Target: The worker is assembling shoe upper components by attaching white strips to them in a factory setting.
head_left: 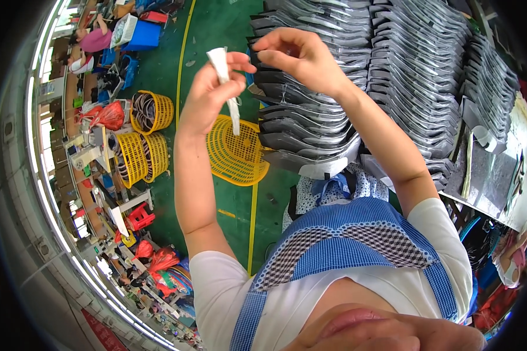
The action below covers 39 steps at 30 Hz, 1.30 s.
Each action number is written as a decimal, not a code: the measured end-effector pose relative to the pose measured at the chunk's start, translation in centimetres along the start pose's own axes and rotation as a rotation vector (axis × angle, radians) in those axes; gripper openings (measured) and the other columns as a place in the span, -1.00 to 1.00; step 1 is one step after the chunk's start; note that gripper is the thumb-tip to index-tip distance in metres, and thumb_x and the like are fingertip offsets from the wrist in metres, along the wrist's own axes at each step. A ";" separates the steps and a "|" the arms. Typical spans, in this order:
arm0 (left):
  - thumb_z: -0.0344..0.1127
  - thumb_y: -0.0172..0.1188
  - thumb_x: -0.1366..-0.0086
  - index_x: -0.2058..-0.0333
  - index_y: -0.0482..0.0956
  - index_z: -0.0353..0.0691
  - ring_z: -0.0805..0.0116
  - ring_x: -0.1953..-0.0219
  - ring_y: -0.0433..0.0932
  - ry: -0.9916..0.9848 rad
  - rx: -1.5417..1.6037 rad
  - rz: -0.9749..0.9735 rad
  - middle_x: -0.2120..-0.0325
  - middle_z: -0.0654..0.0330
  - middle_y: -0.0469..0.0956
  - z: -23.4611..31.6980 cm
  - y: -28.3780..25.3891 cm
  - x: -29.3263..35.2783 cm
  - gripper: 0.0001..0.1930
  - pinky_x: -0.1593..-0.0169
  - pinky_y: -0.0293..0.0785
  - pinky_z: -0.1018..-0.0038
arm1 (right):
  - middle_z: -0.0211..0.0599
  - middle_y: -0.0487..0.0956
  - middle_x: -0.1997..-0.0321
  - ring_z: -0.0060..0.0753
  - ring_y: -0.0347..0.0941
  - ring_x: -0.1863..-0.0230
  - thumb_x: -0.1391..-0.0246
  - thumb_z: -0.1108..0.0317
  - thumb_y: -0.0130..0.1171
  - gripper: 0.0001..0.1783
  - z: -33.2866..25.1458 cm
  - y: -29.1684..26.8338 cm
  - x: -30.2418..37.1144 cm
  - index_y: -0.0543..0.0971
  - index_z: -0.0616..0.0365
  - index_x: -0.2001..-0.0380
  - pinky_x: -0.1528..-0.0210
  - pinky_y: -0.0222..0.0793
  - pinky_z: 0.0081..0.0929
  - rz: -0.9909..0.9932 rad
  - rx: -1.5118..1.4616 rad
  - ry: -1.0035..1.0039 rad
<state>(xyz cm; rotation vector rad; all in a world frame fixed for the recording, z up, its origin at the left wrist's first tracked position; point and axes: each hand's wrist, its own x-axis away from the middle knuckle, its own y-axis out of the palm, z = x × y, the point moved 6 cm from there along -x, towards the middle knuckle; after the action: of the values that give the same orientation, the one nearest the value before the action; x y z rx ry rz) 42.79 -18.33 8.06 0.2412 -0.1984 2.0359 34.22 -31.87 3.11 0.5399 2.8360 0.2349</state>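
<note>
Your left hand [204,93] pinches a white strip [220,64] at eleven o'clock; your right [310,61], narrowly parted, seems empty near twelve. Grey pieces [319,114] at one look stacked already; the strip isn't laid down yet.

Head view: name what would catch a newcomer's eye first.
Most striking are the dense rows of curved grey pieces filling the upper right. Just left of them, the left hand holds a narrow white strip. Lower down, a yellow basket rests on the green floor.
</note>
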 end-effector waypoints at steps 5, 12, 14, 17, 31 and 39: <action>-0.52 0.04 -0.14 0.11 0.45 -0.35 0.64 0.40 0.35 -0.008 -0.038 -0.067 0.28 0.20 0.52 -0.1 2.7 0.6 -0.70 0.28 0.28 0.65 | -0.50 0.54 0.40 -0.77 0.40 0.38 -0.15 0.36 0.16 -0.81 -2.6 1.8 0.1 0.55 0.25 0.24 0.32 0.33 -0.74 -0.123 -0.032 -0.014; -0.21 -0.02 -0.39 0.22 0.52 -0.35 0.63 0.52 0.30 -0.151 0.234 -0.067 0.43 0.22 0.52 -1.6 4.1 0.0 -0.71 0.43 0.22 0.66 | -0.46 0.49 0.50 -0.69 0.35 0.45 -0.12 0.38 0.10 -0.88 -0.6 -1.0 3.4 0.48 0.21 0.40 0.33 0.29 -0.67 0.080 -0.156 0.135; -0.14 0.03 -0.37 0.27 0.53 -0.31 0.64 0.58 0.28 -0.161 -0.075 -0.161 0.53 0.32 0.49 -1.7 4.8 -0.2 -0.70 0.48 0.22 0.64 | -0.52 0.36 0.48 -0.73 0.18 0.47 -0.18 0.39 -0.04 -0.87 -0.6 -1.8 4.8 0.40 0.18 0.43 0.41 0.14 -0.72 0.036 -0.077 0.099; -0.25 0.25 -0.22 0.39 0.57 -0.26 0.67 0.55 0.35 -0.116 -0.457 -0.197 0.61 0.42 0.45 -2.4 5.9 0.7 -0.82 0.45 0.28 0.64 | -0.50 0.36 0.45 -0.69 0.19 0.44 -0.16 0.42 -0.07 -0.90 1.2 -4.3 8.7 0.37 0.17 0.43 0.36 0.18 -0.68 -0.068 0.036 0.125; -0.14 0.30 -0.07 0.50 0.62 -0.16 0.16 0.49 0.59 0.067 -1.198 0.209 0.60 0.19 0.59 -5.8 3.5 -11.1 -0.78 0.39 0.46 0.31 | -0.34 0.60 0.46 -0.21 0.54 0.43 0.08 0.21 0.20 -0.82 11.3 -17.3 9.3 0.63 0.03 0.43 0.34 0.44 -0.33 0.592 0.764 0.258; -0.14 0.29 -0.07 0.53 0.58 -0.15 0.05 0.44 0.59 0.147 -1.484 0.251 0.55 0.16 0.60 -4.8 2.9 -13.7 -0.79 0.37 0.50 0.21 | -0.29 0.58 0.50 -0.16 0.53 0.45 0.05 0.17 0.18 -0.79 10.8 -16.8 7.6 0.52 0.08 0.49 0.40 0.42 -0.26 0.540 1.005 0.235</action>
<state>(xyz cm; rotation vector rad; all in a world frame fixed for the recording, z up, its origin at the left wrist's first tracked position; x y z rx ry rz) 46.01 -30.24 -0.19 -0.8787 -1.5729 1.6210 24.57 -43.23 -12.17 1.5316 2.7683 -1.1612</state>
